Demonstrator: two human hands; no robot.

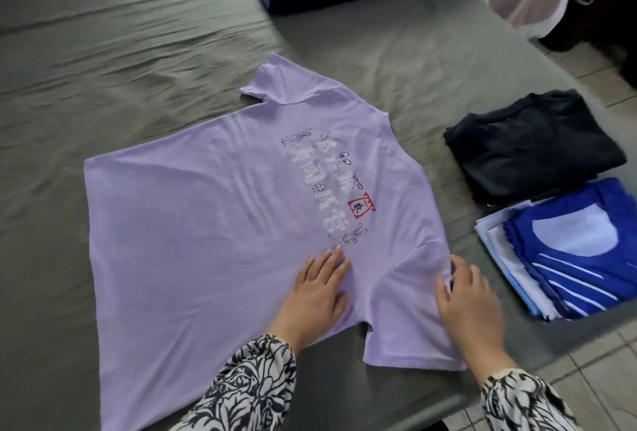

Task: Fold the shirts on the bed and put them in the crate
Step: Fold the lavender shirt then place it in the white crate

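Smoothing stage on lilac T-shirt: left hand flat, right hand pinching sleeve, fold inward next

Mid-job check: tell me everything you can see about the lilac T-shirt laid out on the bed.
The lilac T-shirt lies spread flat and unfolded on the grey-green bed sheet, printed side up, neck toward the folded piles at the right. It looks like soft knit cotton, short-sleeved, with white characters, small animal drawings and a red stamp. The left hand presses flat on the cloth near the print; the right hand rests on the near sleeve, fingers at its bunched shoulder edge. Slightly wrinkled.
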